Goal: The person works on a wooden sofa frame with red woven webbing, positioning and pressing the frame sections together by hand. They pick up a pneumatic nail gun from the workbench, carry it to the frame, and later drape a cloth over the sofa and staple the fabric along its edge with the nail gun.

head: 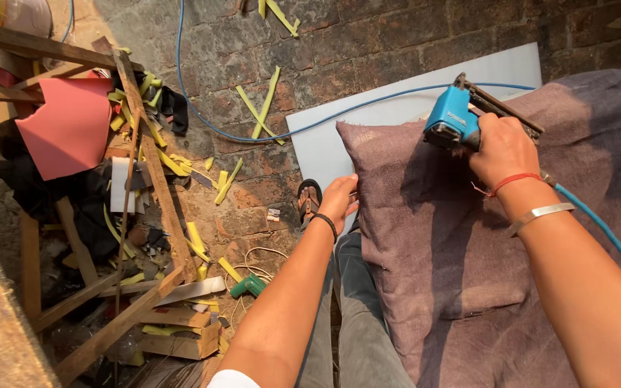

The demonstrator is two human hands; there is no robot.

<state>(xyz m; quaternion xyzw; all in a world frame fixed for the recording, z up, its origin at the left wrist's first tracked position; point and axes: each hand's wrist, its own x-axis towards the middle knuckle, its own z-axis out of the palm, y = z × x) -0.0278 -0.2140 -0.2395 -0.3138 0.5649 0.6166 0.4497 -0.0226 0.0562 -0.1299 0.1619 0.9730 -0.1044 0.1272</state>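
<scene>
My right hand point(503, 149) grips a blue pneumatic staple gun point(454, 118) with a black magazine, held over the upper part of a large panel wrapped in purple-brown coarse cloth point(440, 244). A blue air hose point(253, 133) runs from the gun across the brick floor. My left hand point(339, 201) pinches the cloth at the panel's left edge, fingers closed on the fabric. A dark band sits on my left wrist; a red thread and a metal bangle are on the right.
A white board point(318, 144) lies under the panel on the brick floor. Wooden frames point(156, 179), yellow foam strips point(256, 108), a pink sheet point(70, 126) and a green-handled tool point(247, 286) clutter the left. My sandalled foot point(309, 197) shows below.
</scene>
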